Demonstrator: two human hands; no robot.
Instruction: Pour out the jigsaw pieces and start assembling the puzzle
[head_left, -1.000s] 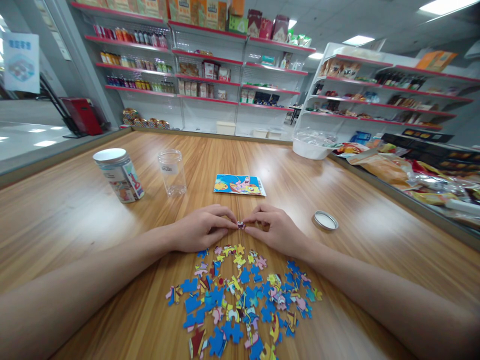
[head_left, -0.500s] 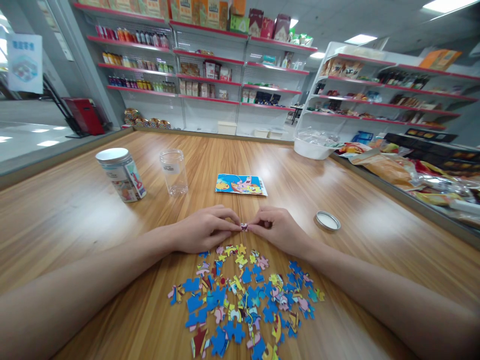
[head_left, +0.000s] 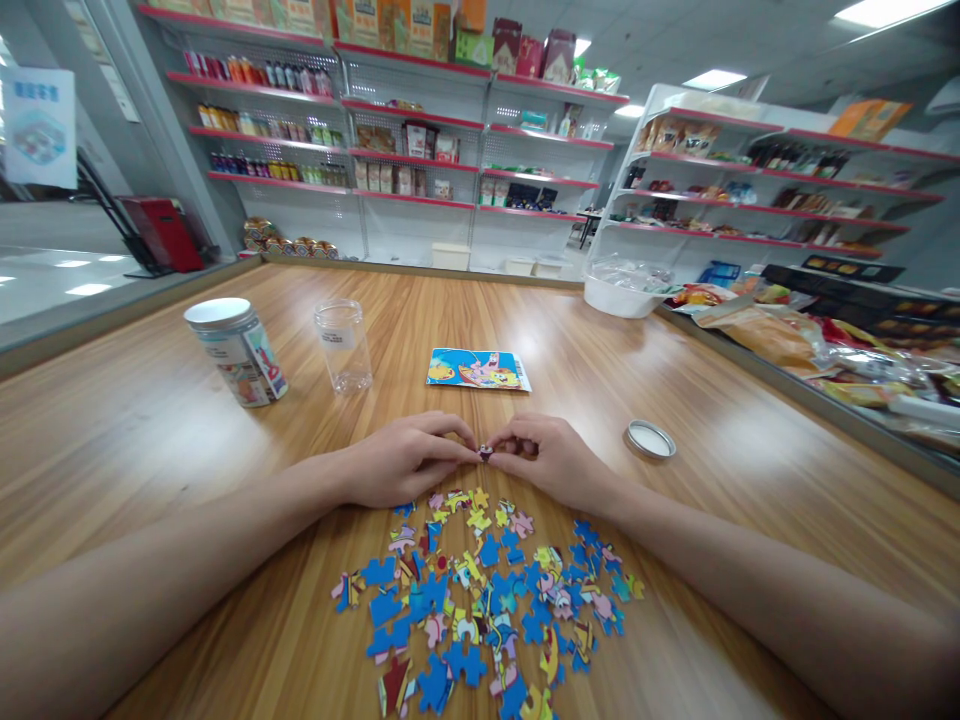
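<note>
My left hand point(head_left: 405, 460) and my right hand point(head_left: 551, 458) meet fingertip to fingertip on the wooden table point(head_left: 135, 430). Between them they pinch small jigsaw pieces point(head_left: 485, 452), pressed together just above the tabletop. Right in front of me, below the hands, lies a loose heap of puzzle pieces point(head_left: 487, 595), mostly blue, yellow and pink. A printed cartoon reference picture point(head_left: 478, 369) lies flat beyond the hands.
A lidded jar with a printed label point(head_left: 238, 351) and an open clear jar point(head_left: 343, 346) stand at the left. A round metal lid point(head_left: 650, 439) lies right of my right hand. A white tub point(head_left: 625, 289) and snack packets point(head_left: 772, 335) line the right edge. Shop shelves stand behind.
Both hands stay together on the small pieces, fingers shifting slightly. The view wobbles a little; nothing on the table has moved.
</note>
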